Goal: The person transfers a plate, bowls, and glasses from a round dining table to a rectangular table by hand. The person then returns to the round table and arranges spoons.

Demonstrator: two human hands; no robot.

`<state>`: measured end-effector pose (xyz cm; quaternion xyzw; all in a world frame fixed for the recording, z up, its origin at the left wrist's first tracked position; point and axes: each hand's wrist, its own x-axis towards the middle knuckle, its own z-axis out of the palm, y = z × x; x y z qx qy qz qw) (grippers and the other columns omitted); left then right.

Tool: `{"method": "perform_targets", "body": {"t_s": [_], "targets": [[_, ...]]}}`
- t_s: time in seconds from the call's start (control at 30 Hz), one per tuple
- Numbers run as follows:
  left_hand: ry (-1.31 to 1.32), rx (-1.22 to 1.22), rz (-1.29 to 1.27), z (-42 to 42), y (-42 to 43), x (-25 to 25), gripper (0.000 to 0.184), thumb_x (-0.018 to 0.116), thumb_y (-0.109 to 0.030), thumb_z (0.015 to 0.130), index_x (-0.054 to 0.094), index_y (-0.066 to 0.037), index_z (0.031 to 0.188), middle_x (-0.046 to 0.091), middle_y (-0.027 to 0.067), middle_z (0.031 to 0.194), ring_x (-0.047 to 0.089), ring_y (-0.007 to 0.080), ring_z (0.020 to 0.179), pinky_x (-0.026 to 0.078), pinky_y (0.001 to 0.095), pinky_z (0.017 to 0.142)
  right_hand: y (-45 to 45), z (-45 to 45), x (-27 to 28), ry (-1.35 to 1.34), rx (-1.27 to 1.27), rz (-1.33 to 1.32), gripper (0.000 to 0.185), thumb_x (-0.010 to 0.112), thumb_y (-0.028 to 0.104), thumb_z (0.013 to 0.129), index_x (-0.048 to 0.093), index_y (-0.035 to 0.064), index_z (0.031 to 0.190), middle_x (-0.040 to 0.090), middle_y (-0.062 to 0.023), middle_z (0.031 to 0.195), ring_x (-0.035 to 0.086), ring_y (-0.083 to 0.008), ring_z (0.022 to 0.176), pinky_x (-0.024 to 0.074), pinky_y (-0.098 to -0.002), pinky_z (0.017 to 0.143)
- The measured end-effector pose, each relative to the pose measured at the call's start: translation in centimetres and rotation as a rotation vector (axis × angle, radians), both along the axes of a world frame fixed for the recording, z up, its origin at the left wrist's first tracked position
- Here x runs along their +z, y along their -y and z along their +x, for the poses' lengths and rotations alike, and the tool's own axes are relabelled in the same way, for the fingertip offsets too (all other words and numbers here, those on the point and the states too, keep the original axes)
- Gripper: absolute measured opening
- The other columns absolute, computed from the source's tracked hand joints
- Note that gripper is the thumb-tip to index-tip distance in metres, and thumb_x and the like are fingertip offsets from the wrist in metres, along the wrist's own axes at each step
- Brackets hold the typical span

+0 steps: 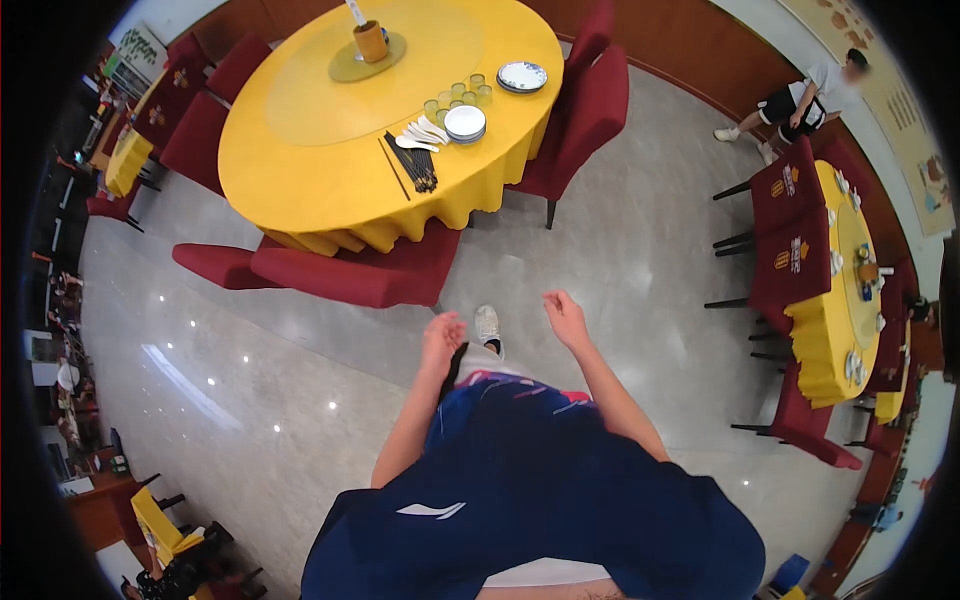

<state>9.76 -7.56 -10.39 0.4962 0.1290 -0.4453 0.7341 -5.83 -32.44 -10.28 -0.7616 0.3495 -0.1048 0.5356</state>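
The navy shirt (560, 470) of the person lay nearest the camera. Both bare forearms extended forward from the torso and angled inward, leaving a gap between the hands above the grey floor (640, 260). From where I stood, the left hand (442, 335) was partly open, its fingers loosely bent, and it held nothing. The right hand (566, 318) was also partly open, its fingers pointing inward, and was likewise free of any object. A white shoe (487, 325) showed between them.

The nearest item was a dark-red upholstered chair (335, 279), located just ahead and to the left of the left hand, its back towards the person and its seat partly under the table edge. Beyond it stood the round table (290, 165), covered with a yellow cloth that hung in folds. Near its right side were a stack of white bowls (465, 122), white spoons (420, 136), a bundle of black chopsticks (420, 172), greenish glasses (458, 97) and stacked patterned plates (522, 77).
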Motion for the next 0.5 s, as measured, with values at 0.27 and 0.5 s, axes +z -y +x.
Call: {"method": "perform_targets", "body": {"t_s": [0.27,0.5], "targets": [[0.158,0.212,-0.005,13.7,7.5,4.1,0.03,0.046,-0.025,0.096,0.056,-0.004,0.116,0.065,0.0068,0.092,0.058,0.0128,0.079,0.046,0.0268,0.072,14.5,18.8,5.4,0.159,0.254,-0.596,0.029,0.062,0.012,0.081,0.057,0.0022,0.108,0.057,-0.0164,0.103,0.053,-0.0336,0.101,0.0443,-0.041,0.088],[0.266,0.218,0.235,21.3,11.1,2.3,0.023,0.045,-0.016,0.097,0.058,-0.005,0.112,0.066,0.0058,0.09,0.058,0.0084,0.075,0.046,0.0219,0.07,25.6,36.7,4.9,0.162,0.49,-0.814,0.034,0.067,0.017,0.08,0.056,0.006,0.111,0.056,-0.0126,0.107,0.053,-0.031,0.101,0.0445,-0.0411,0.086]]}}
